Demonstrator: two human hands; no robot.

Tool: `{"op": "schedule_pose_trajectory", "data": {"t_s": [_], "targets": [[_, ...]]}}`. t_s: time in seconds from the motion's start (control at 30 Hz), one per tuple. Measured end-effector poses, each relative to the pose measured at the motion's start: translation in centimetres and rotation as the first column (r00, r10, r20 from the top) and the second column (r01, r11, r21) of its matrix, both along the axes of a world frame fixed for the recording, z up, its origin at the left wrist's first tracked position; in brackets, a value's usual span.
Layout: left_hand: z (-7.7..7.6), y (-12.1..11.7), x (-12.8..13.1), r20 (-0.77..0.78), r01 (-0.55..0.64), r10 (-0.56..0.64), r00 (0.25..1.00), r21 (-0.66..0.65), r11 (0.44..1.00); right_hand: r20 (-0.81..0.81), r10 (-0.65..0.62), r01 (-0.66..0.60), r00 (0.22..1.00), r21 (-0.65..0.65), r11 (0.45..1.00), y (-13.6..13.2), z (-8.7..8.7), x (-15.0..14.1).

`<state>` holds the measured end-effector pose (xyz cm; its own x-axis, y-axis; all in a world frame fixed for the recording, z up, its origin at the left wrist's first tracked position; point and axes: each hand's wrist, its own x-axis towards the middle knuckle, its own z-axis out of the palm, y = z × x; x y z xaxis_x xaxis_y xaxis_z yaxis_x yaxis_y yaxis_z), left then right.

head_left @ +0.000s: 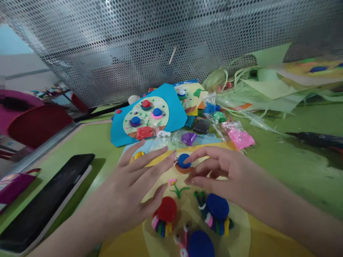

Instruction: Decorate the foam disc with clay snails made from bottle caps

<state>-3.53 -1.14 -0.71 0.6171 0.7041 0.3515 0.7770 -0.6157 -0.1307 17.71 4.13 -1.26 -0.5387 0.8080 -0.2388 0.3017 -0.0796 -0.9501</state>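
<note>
My left hand [143, 180] is spread, palm down, over the left of a yellow sheet [120, 239] with a pale oval middle. Its fingertips point towards the upper blue cap [183, 160], which sits in brown clay on the sheet. My right hand [218, 169] comes from the other side, fingers bent and apart, its index fingertip touching that cap. Below lie a small clay flower [177, 189], a red cap [168, 208] and a second blue cap [218, 206], the caps with coloured clay strips. A larger blue cap [200, 244] with pink clay eye-stalks is cut off at the bottom edge.
Behind the sheet lie a blue card [175, 119] with similar figures, and bagged clay in purple [188, 138], black [201, 126] and pink [241, 138]. A phone [50, 200] rests at left. Green paper scraps [262, 85] lie right, beneath a perforated metal panel [160, 43].
</note>
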Motion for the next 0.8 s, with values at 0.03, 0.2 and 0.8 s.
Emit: {"op": "schedule_pose_trajectory", "data": {"t_s": [0.03, 0.2, 0.8], "targets": [[-0.1, 0.0, 0.2, 0.048, -0.004, 0.002, 0.999, 0.047, 0.999, -0.012, 0.005, -0.005, 1.000, 0.010, 1.000, -0.1, 0.0, -0.1], [-0.6, -0.5, 1.6, 0.235, 0.084, -0.117, 0.965, 0.145, 0.986, -0.026, 0.035, -0.032, 0.999, 0.089, 0.996, -0.8, -0.5, -0.8], [-0.9, -1.4, 2.9, 0.546, -0.073, -0.026, 0.837, 0.160, 0.984, -0.286, -0.027, 0.047, 0.958, 0.064, 0.997, -1.4, -0.6, -1.6]]}}
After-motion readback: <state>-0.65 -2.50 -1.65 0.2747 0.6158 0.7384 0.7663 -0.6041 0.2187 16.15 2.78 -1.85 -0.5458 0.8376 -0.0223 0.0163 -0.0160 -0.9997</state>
